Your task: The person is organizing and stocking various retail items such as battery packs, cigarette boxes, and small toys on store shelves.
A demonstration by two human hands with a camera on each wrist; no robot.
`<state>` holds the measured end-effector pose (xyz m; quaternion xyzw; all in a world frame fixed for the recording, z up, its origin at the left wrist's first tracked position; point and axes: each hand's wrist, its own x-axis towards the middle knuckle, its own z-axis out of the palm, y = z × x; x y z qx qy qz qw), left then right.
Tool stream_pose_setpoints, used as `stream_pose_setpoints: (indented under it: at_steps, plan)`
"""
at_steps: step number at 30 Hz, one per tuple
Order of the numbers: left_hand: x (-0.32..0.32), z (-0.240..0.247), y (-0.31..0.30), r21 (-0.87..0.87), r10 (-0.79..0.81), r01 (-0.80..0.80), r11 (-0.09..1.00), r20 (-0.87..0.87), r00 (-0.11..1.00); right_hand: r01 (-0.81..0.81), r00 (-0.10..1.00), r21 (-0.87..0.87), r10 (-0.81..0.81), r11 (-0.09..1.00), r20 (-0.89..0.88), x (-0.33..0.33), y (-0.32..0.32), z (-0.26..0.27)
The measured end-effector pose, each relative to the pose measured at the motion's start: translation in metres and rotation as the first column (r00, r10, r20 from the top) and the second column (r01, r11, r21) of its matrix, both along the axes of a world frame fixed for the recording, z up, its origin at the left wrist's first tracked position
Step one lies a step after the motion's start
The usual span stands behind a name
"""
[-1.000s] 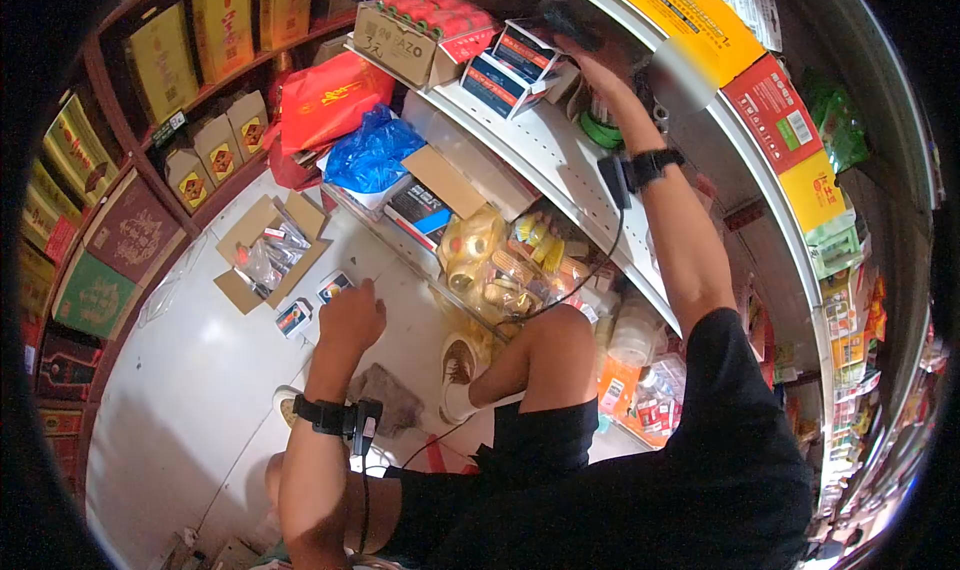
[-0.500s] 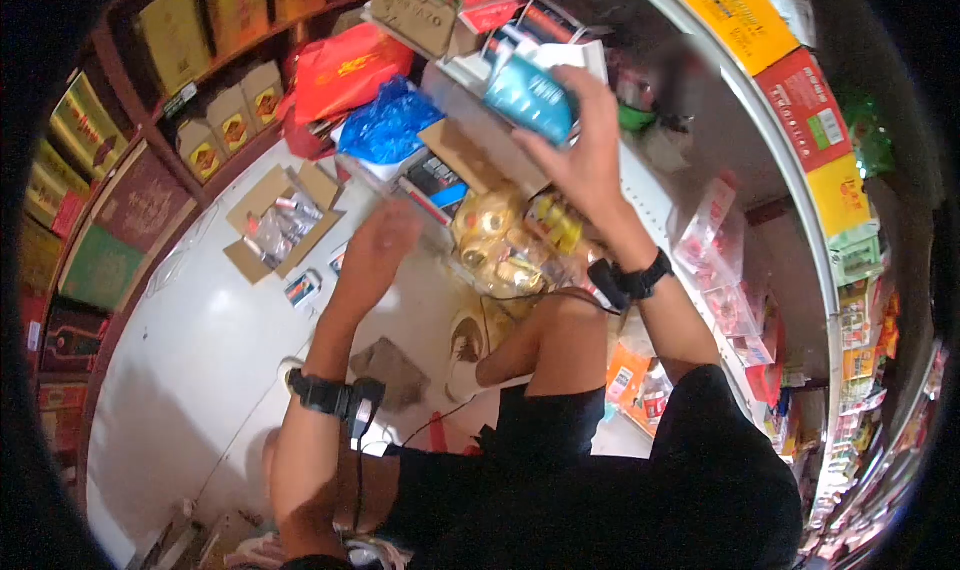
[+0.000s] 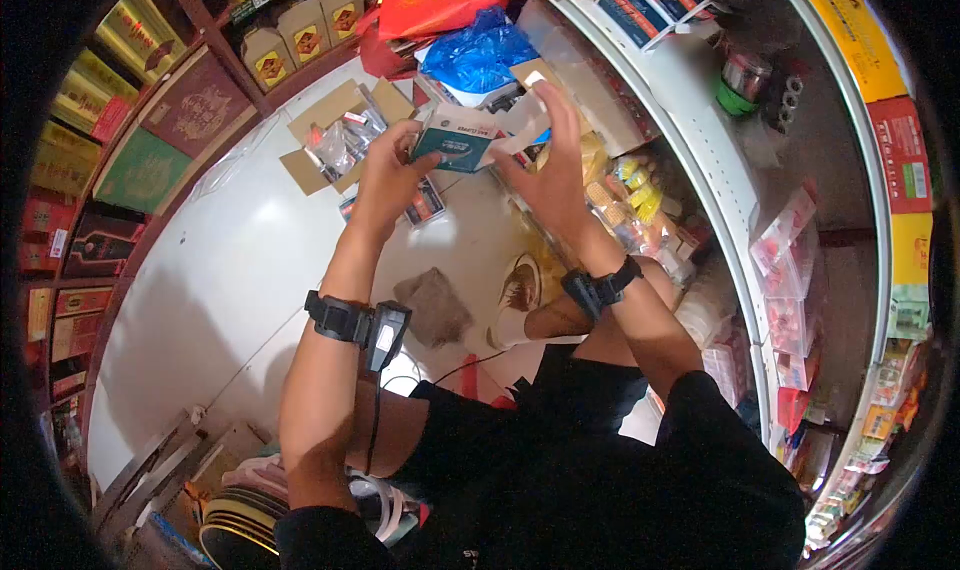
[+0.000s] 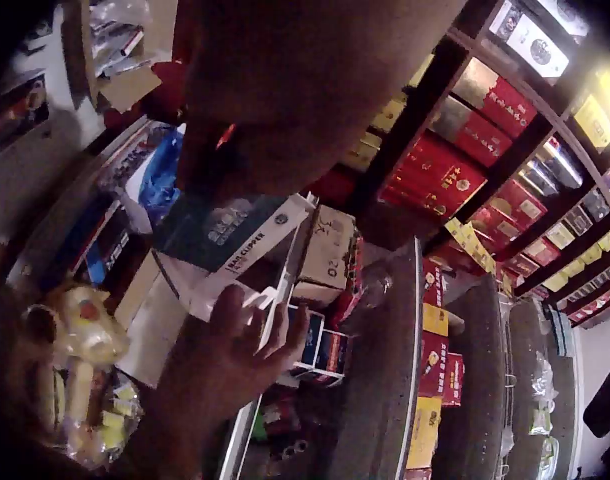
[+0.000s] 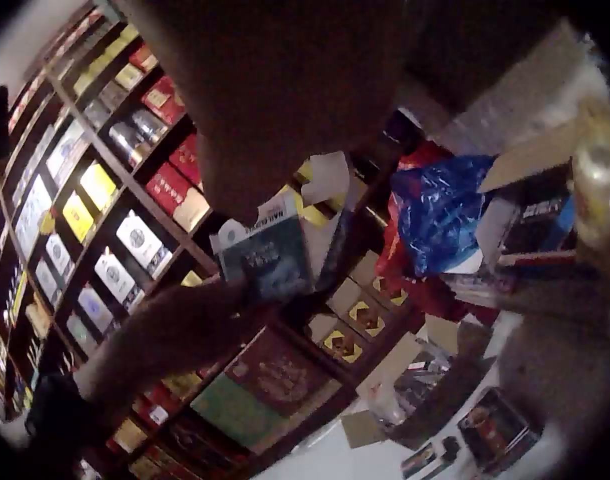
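"Taking the head view as a clock with the box at its centre, what's sitting nearest?"

"A black wrist camera [image 3: 388,335] is sitting on the left forearm, toward seven o'clock. Beyond it, the left hand [image 3: 388,182] is gripping from eight o'clock."

"What is it gripping?"

"A teal-and-white nail clipper box [image 3: 462,148]. The fingers are pinching its left end, the thumb pressing on the teal face. The box is being held up above the white floor [image 3: 230,240]."

"And the right hand [image 3: 562,180]?"

"That's hovering toward four o'clock, thumb and index finger standing well apart about a white flap [image 3: 525,120]. Whether they're touching it, I can't tell."

"What's lying farther off?"

"Small packaged boxes [image 3: 424,205] are lying at seven, and a cardboard carton [image 3: 325,110] is holding packets at nine. A blue plastic bag [image 3: 480,52] is lying at twelve, with a red bag [image 3: 440,5] just beyond."

"And the shelving?"

"A white perforated shelf [image 3: 705,135] is passing three o'clock, carrying dark blue boxes [image 3: 627,14] at two."
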<state>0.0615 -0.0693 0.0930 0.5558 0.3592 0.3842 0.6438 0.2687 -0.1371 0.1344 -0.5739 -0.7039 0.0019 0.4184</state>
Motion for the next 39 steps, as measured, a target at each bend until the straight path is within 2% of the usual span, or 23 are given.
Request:
stream_pose_setpoints:
  at_steps: [1, 3, 5, 7, 9, 11, 15, 17, 18, 19, 20, 21, 22, 23, 24, 25, 29, 31, 35, 36, 37, 38, 39]
  plan:
    - [-0.004, -0.005, 0.002, -0.006, 0.004, -0.004, 1.0, -0.007, 1.0, 0.063, 0.994, 0.036, -0.06, 0.997, -0.096, -0.002, 0.002, -0.008]
    - [-0.012, -0.012, 0.005, 0.131, 0.052, -0.037, 0.991, -0.109, 0.993, 0.119, 0.989, 0.026, -0.116, 0.993, -0.097, -0.01, 0.006, -0.015]
    - [-0.02, -0.014, 0.009, 0.142, 0.029, -0.007, 0.99, -0.159, 0.987, 0.151, 0.875, -0.001, -0.134, 0.989, -0.466, -0.013, 0.015, -0.032]
    - [-0.027, -0.012, 0.01, 0.273, 0.068, 0.004, 0.962, -0.253, 0.965, 0.213, 0.87, -0.016, -0.197, 0.977, -0.453, -0.016, 0.017, -0.042]
    - [-0.032, -0.015, 0.012, 0.317, 0.075, -0.002, 0.948, -0.218, 0.973, 0.228, 0.764, -0.068, -0.222, 0.971, -0.606, -0.015, 0.018, -0.05]
    - [-0.037, -0.015, 0.014, 0.632, 0.243, -0.018, 0.774, -0.272, 0.931, 0.239, 0.765, -0.024, -0.204, 0.971, -0.611, -0.015, 0.022, -0.059]
    - [-0.043, -0.013, 0.011, 0.594, 0.239, -0.018, 0.804, -0.295, 0.925, 0.309, 0.732, -0.015, -0.248, 0.951, -0.634, -0.019, 0.02, -0.061]
    - [-0.046, -0.015, 0.011, 0.644, 0.283, -0.044, 0.764, -0.273, 0.92, 0.322, 0.737, -0.021, -0.265, 0.946, -0.622, -0.026, 0.018, -0.059]
    - [-0.049, -0.019, 0.012, 0.644, 0.285, -0.044, 0.764, -0.275, 0.918, 0.251, 0.785, 0.075, -0.158, 0.965, -0.599, -0.029, 0.018, -0.06]
    - [-0.051, -0.022, 0.012, 0.538, 0.274, -0.062, 0.841, -0.324, 0.905, 0.174, 0.824, 0.168, -0.05, 0.97, -0.565, -0.032, 0.019, -0.061]
    - [-0.052, -0.022, 0.011, 0.422, 0.257, -0.084, 0.903, -0.371, 0.892, 0.172, 0.823, 0.165, -0.05, 0.971, -0.566, -0.037, 0.02, -0.064]
    - [-0.053, -0.023, 0.01, 0.419, 0.257, -0.085, 0.904, -0.374, 0.891, 0.096, 0.8, 0.146, 0.012, 0.985, -0.6, -0.043, 0.02, -0.067]
    - [-0.055, -0.024, 0.009, 0.176, 0.182, -0.131, 0.976, -0.317, 0.931, 0.018, 0.77, 0.13, 0.07, 0.991, -0.635, -0.047, 0.019, -0.069]
    - [-0.056, -0.024, 0.008, -0.079, 0.127, -0.15, 0.986, -0.239, 0.963, 0.015, 0.768, 0.126, 0.07, 0.992, -0.637, -0.047, 0.019, -0.073]
    - [-0.058, -0.024, 0.009, -0.123, 0.107, -0.135, 0.983, -0.217, 0.97, 0.03, 0.781, 0.037, -0.001, 0.999, -0.624, -0.047, 0.022, -0.077]
    - [-0.059, -0.025, 0.008, -0.124, 0.111, -0.14, 0.982, -0.219, 0.969, 0.048, 0.793, -0.051, -0.069, 0.998, -0.605, -0.047, 0.025, -0.08]
    - [-0.062, -0.029, 0.01, -0.133, 0.164, -0.197, 0.971, -0.226, 0.96, 0.167, 0.762, -0.139, -0.217, 0.976, -0.61, -0.039, 0.032, -0.12]
    - [-0.065, -0.035, 0.014, -0.103, 0.193, -0.223, 0.969, -0.244, 0.95, 0.374, 0.755, -0.168, -0.405, 0.912, -0.517, -0.04, 0.028, -0.13]
    - [-0.069, -0.033, 0.019, -0.085, 0.167, -0.203, 0.976, -0.312, 0.935, 0.376, 0.708, -0.321, -0.493, 0.869, -0.506, -0.044, 0.018, -0.132]
    - [-0.069, -0.033, 0.02, -0.068, 0.159, -0.193, 0.979, -0.344, 0.925, 0.071, 0.534, -0.429, -0.398, 0.9, -0.746, -0.052, 0.014, -0.117]
    - [-0.069, -0.033, 0.02, -0.074, 0.157, -0.193, 0.978, -0.341, 0.927, -0.253, 0.266, -0.41, -0.344, 0.877, -0.901, -0.061, 0.013, -0.105]
    - [-0.07, -0.034, 0.021, -0.038, 0.138, -0.16, 0.986, -0.337, 0.931, -0.253, 0.268, -0.413, -0.347, 0.875, -0.899, -0.064, 0.014, -0.104]
    - [-0.07, -0.035, 0.021, -0.002, 0.12, -0.128, 0.992, -0.333, 0.935, -0.302, 0.341, -0.415, -0.309, 0.858, -0.888, -0.068, 0.016, -0.103]
